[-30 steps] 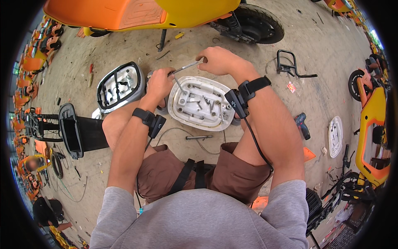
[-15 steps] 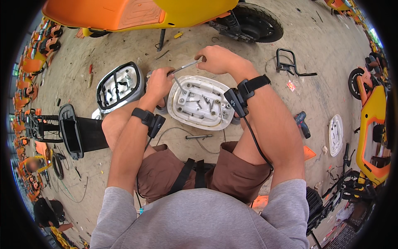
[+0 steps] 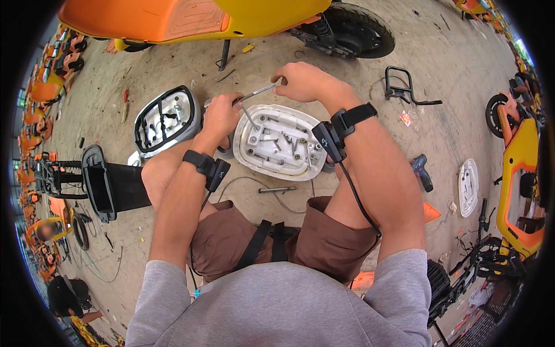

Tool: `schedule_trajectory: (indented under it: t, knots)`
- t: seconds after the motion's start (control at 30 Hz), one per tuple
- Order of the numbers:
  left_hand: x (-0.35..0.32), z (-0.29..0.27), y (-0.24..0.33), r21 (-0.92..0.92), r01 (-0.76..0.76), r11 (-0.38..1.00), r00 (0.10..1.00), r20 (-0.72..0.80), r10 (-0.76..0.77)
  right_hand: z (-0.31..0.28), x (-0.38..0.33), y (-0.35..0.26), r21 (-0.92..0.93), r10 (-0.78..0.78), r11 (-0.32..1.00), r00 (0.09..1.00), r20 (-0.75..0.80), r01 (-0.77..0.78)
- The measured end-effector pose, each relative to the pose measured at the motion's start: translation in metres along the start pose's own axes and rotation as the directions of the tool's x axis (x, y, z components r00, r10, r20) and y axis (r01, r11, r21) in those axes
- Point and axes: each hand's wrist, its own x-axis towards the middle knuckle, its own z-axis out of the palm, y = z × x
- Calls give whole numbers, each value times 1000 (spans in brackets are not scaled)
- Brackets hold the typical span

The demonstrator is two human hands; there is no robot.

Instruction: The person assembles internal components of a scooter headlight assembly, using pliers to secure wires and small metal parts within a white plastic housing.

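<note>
Two hands work over a white panel (image 3: 283, 141) that lies inside-up on the concrete floor (image 3: 451, 75), just in front of the person's knees. Left hand (image 3: 222, 115): fingers curled shut around the upright limb of a metal T-wrench (image 3: 254, 101), whose lower tip stands on the panel's near-left corner. Right hand (image 3: 303, 81): fingers closed on the far end of the wrench's crossbar, above the panel's far edge. Each wrist carries a black band (image 3: 205, 165) with a small unit; a black cable runs from the right one along the forearm. Ribs, screw posts and several loose screws show inside the panel.

Beside the left hand lies a black-rimmed headlight housing (image 3: 166, 118), lens side up, close to the panel but apart from it. A short metal rod (image 3: 277, 189) rests on the floor between the panel and the brown shorts. A black box-like part (image 3: 110, 185) lies to the person's left. An orange-and-yellow scooter (image 3: 219, 17) stands beyond the work, its black rear wheel (image 3: 361, 29) toward the right. To the right lie a black wire rack (image 3: 404, 87), a cordless drill (image 3: 421, 170) and a second white cover (image 3: 468, 188), all well apart from the hands.
</note>
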Motion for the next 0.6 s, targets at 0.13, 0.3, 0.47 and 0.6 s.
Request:
schedule_trajectory:
  t: [0.13, 0.3, 0.47, 0.6]
  knots:
    - [0, -1, 1, 13, 13, 1000, 1000, 20, -13, -2, -3, -4, 8, 21, 1000, 1000, 8, -21]
    - [-1, -2, 4, 11, 22, 1000, 999, 38, -22, -2, -2, -4, -3, 17, 1000, 1000, 12, -17]
    - [0, 0, 1, 16, -3, 1000, 998, 56, 2, 0, 0, -1, 3, 2, 1000, 1000, -1, -2]
    - [1, 2, 2, -8, 10, 1000, 998, 55, -9, 1, 1, 1, 0, 6, 1000, 1000, 3, -6]
